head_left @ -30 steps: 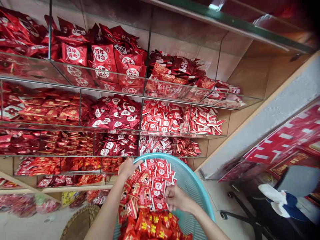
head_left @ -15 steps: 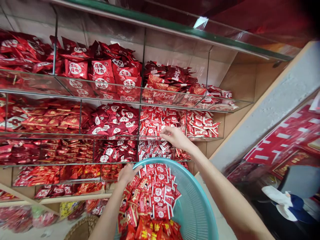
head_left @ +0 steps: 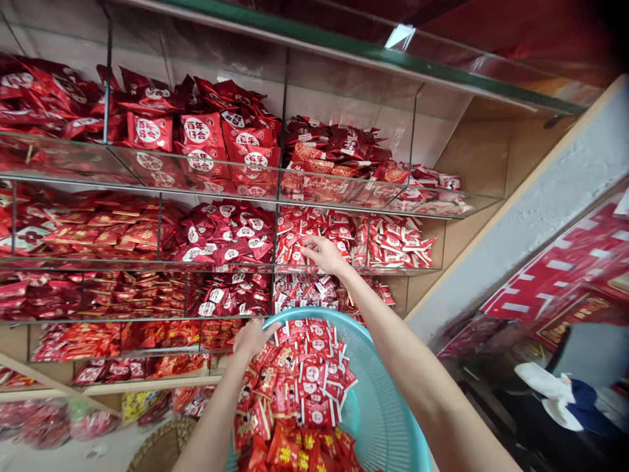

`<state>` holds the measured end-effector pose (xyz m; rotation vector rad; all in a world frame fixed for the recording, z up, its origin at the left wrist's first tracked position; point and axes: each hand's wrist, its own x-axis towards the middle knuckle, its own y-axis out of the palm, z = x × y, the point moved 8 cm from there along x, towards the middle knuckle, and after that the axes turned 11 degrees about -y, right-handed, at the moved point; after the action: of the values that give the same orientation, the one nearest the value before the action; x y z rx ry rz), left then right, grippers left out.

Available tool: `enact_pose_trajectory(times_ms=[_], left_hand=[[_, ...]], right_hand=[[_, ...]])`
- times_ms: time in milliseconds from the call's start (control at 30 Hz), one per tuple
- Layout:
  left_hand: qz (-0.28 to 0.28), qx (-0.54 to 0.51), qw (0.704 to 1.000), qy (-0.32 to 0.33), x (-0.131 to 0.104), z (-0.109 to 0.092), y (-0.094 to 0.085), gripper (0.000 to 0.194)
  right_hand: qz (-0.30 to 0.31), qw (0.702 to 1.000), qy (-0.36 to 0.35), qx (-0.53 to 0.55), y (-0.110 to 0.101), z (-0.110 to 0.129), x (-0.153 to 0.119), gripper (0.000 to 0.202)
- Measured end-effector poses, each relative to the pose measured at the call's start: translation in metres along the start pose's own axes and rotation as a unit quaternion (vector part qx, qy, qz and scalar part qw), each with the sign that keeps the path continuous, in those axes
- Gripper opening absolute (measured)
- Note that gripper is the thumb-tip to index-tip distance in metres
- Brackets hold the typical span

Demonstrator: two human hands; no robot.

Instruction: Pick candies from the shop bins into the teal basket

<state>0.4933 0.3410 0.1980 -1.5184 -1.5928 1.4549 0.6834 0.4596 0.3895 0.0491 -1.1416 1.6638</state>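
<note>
My left hand (head_left: pixel 251 337) is closed over the far left rim of a light blue plastic basket (head_left: pixel 410 419). Inside the basket, red-and-white candy packets (head_left: pixel 314 377) overlap in rows, with shiny red packets with gold characters (head_left: pixel 295 452) nearer to me. My right hand (head_left: pixel 323 254) reaches over the basket to a shelf bin of small red-and-white packets (head_left: pixel 291 226). Its fingers are loosely bent and look apart, right at the packets; I see nothing held in them. Whether the fingertips touch a packet is unclear.
Glass shelves with upright dividers (head_left: pixel 285 124) hold many red packets, including larger bags (head_left: pixel 150 131) at upper left. A wooden side panel (head_left: pixel 515 154) and grey wall (head_left: pixel 555 190) stand to the right. A woven basket (head_left: pixel 160 449) sits on the floor, lower left.
My right hand has moved left and slightly up, farther over the bin of red-and-white packets. My left hand stays on the basket rim, and the view has shifted slightly.
</note>
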Motion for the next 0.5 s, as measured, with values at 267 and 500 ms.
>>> enact_pose_trajectory(times_ms=[267,500], left_hand=[[0.015,-0.006,1.000,0.011,0.000,-0.001,0.002,0.064],[0.009,-0.004,1.000,0.012,-0.002,-0.003,-0.001,0.063]], right_hand=[[0.015,0.988,0.037,0.149,0.001,0.002,0.000,0.027],[-0.107,0.981,0.015,0.164,-0.027,0.023,-0.010,0.031]])
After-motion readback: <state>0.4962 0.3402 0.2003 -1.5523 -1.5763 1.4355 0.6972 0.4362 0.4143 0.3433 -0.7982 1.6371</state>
